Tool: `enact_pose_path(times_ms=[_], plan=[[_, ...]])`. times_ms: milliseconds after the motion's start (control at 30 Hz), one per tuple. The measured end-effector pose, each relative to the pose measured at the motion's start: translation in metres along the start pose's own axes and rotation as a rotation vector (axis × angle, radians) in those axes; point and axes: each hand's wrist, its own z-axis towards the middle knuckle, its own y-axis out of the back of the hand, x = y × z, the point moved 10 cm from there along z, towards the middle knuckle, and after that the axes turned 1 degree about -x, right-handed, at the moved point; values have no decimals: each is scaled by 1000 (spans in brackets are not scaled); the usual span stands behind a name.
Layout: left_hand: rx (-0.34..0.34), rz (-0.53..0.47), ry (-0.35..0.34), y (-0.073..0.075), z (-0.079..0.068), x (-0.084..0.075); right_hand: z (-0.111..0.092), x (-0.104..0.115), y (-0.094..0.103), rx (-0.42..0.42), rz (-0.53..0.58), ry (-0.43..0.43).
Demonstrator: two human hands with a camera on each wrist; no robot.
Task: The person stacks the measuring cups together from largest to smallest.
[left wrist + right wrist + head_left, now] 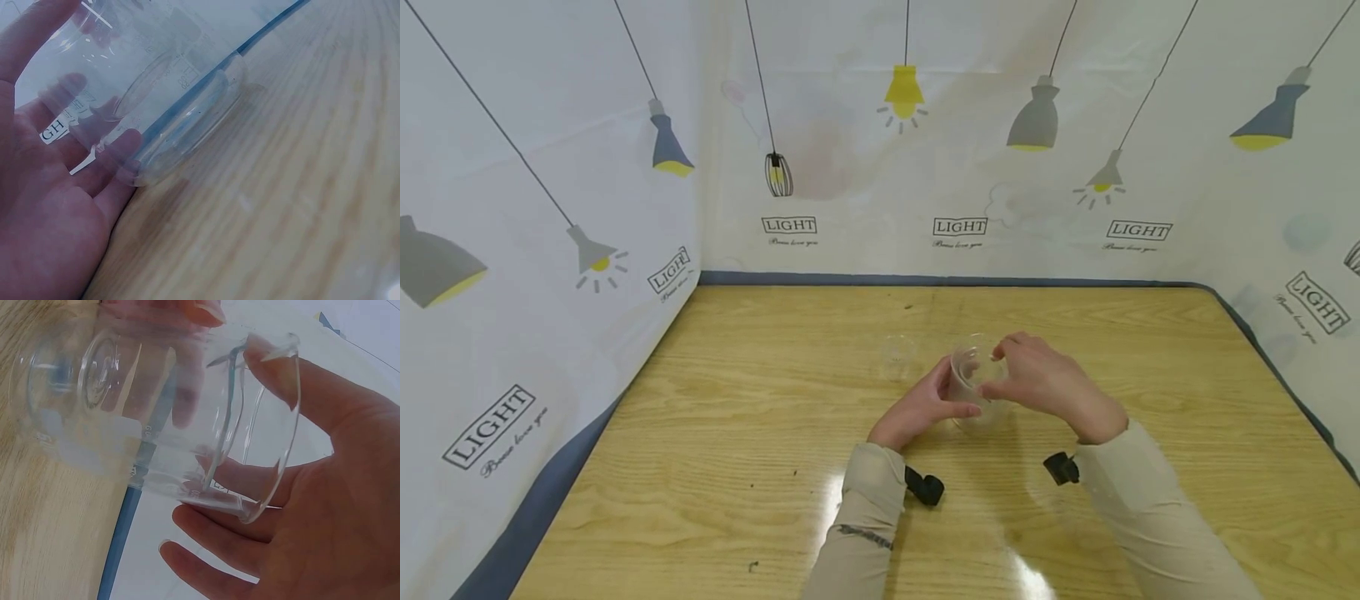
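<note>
A large clear glass beaker [964, 379] stands on the table between the hands, with white printed marks on its side. Inside it sits a smaller glass beaker [100, 372], whose round base shows through the outer wall. My left hand [925, 404] grips the large beaker around its side, thumb in front and fingers behind the glass. From the right, my right hand [1048, 383] reaches over the mouth. Its thumb and index finger dip inside the rim and pinch the smaller beaker, while other fingers [219, 540] stay outside the large one.
Another clear glass vessel [897, 354] stands on the wooden table [722, 417], just left of and behind the large beaker. A white printed cloth [865, 192] with lamp drawings walls the table at the back and sides.
</note>
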Motion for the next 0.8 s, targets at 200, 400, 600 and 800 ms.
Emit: enact_pose_path(times_ms=[200, 400, 600, 800], plan=[[2, -9, 2, 0, -1, -2, 0, 1, -1, 13, 2, -5], [-4, -29, 6, 0, -2, -1, -1, 2, -2, 3, 11, -5], [-19, 0, 3, 0, -3, -3, -2, 1, -2, -1, 3, -17], [-26, 5, 11, -1, -3, -4, -5, 1, 0, -8, -7, -17]])
